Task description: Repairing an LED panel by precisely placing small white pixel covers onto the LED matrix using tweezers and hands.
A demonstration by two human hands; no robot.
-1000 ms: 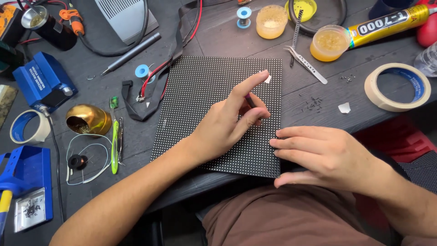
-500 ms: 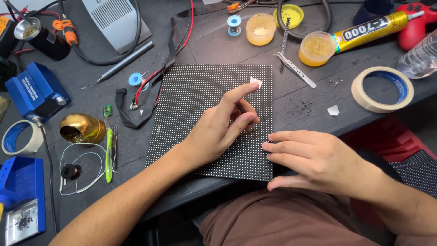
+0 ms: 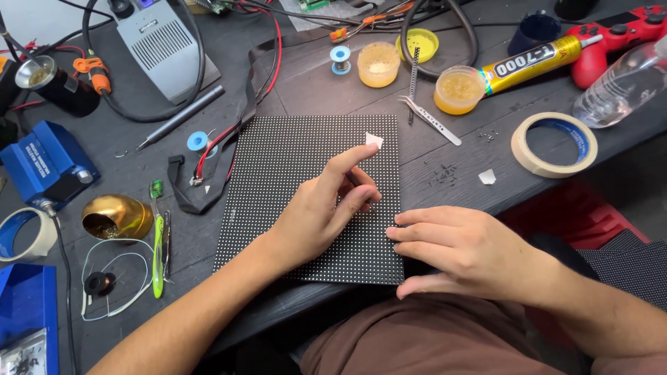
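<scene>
One dark dotted panel [image 3: 306,201] lies flat on the bench [image 3: 445,160], near the front edge, square to the person, so both hands can work it from above. The left hand [image 3: 323,212] rests on the middle of the panel, forefinger stretched toward a small white scrap [image 3: 374,139] lying near the panel's far right corner; thumb and other fingers are pinched narrow, maybe around something thin and dark, though I cannot tell what. The right hand [image 3: 462,250] lies flat and empty, fingers together, pressing the panel's near right edge, which looks meant to keep it from sliding.

Tools sit in an arc around the panel, within reach. By count:
- two tape rolls, one cream-coloured at right [image 3: 554,144] and one at the left edge [image 3: 24,232]
- two small jars of amber paste [image 3: 379,64] [image 3: 457,90], and one yellow lid [image 3: 419,44] beyond them
- one pair of tweezers [image 3: 431,119] just right of the panel
- one yellow glue tube [image 3: 531,62]
- one small blue spool [image 3: 340,59]
- one red game controller [image 3: 615,38]
- one clear bottle [image 3: 622,83]
- one grey station [image 3: 156,45] with its pen-like iron [image 3: 180,117] lying loose
- one blue box [image 3: 45,167]
- one brass cup [image 3: 117,217]
- one green-handled tool [image 3: 158,243]

A second white scrap [image 3: 488,177] lies on the bench right of the panel.
</scene>
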